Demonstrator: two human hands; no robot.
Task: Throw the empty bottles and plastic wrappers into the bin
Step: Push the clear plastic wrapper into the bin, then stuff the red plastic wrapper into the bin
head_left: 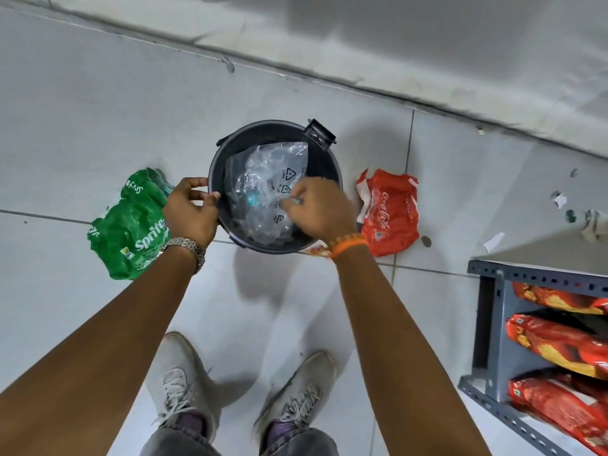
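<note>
A round black bin [330, 166] stands on the tiled floor in front of my feet. Inside it lies a clear plastic wrapper [263, 179] with recycling marks, and my right hand [317, 209] is shut on its near edge above the bin's opening. My left hand [190, 209] grips the bin's left rim. A crumpled green Sprite wrapper [131, 225] lies on the floor left of the bin, partly under my left wrist. A crumpled red Coca-Cola wrapper [391, 212] lies on the floor right of the bin.
A grey metal shelf rack [493, 324] with red snack packets [559, 343] stands at the right. Small paper scraps [493, 241] and a crumpled bit of litter [592, 222] lie near it. A wall base runs diagonally behind the bin.
</note>
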